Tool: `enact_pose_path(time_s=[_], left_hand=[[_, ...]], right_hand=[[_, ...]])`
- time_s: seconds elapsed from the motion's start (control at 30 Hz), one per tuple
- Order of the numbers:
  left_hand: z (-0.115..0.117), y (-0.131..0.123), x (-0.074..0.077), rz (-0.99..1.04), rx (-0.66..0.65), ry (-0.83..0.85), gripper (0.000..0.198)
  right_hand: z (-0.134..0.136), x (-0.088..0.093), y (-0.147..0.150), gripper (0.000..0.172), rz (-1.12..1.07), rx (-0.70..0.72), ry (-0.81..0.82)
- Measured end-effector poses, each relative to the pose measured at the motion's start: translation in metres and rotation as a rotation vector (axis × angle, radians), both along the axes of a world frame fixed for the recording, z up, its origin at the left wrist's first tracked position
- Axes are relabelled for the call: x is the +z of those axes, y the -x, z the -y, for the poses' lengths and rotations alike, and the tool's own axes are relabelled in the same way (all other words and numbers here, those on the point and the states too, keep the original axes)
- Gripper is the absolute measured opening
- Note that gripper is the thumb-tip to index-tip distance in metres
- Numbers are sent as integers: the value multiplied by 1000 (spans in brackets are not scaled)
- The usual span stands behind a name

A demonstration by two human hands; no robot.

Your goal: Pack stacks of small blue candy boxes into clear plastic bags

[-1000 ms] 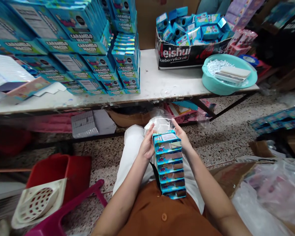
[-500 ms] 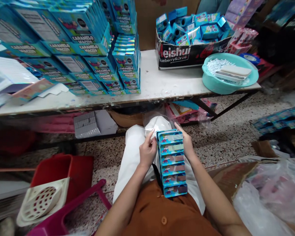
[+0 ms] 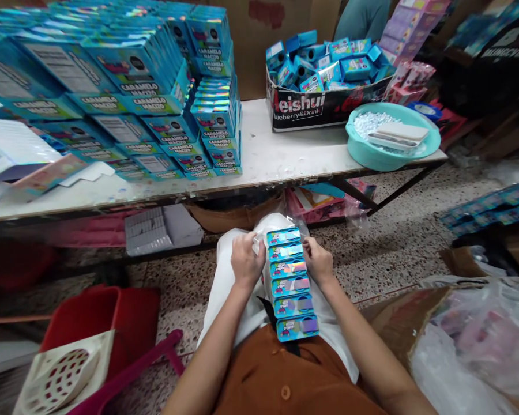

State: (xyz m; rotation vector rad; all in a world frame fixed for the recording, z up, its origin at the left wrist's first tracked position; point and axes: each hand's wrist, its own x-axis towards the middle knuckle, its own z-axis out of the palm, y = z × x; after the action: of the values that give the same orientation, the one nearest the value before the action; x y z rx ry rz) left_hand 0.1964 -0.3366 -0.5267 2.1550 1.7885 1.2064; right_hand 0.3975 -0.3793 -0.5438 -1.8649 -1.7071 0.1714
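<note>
A row of several small blue candy boxes (image 3: 290,285) lies along my lap, with shiny strips across their faces. Thin clear plastic film (image 3: 289,221) shows past the row's far end, over my white-trousered knee. Beside the row's far left edge, my left hand (image 3: 247,260) is closed in a pinch on the film. My right hand (image 3: 318,260) is at the far right edge, its fingers curled and closed on the film there. Where the film runs along the row is hard to make out.
On the white bench (image 3: 281,155) stand tall stacks of blue candy cartons (image 3: 147,104), a black cardboard box (image 3: 320,106) full of small blue boxes and a turquoise basin (image 3: 384,155) of white pieces. A red bin (image 3: 134,323) stands left, plastic bags (image 3: 480,346) right.
Both hands have come off the sides of the box row and now pinch the film at its far end. The left hand moved outward; the right hand came nearer and curled its fingers.
</note>
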Motion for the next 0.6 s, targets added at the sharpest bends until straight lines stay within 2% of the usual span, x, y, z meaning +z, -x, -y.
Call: enact_pose_path(time_s=[0.13, 0.23, 0.4, 0.6], left_hand=[[-19, 2, 20, -28, -164, -2, 15], [-23, 3, 30, 19, -198, 45, 17], [-23, 4, 43, 172, -233, 159, 19], [-24, 1, 51, 289, -225, 246, 13]], right_hand=[[-13, 5, -4, 30, 79, -120, -98], [-26, 20, -9, 27, 126, -5, -153], [-39, 38, -13, 28, 66, 195, -108], [-43, 42, -13, 25, -21, 232, -62]])
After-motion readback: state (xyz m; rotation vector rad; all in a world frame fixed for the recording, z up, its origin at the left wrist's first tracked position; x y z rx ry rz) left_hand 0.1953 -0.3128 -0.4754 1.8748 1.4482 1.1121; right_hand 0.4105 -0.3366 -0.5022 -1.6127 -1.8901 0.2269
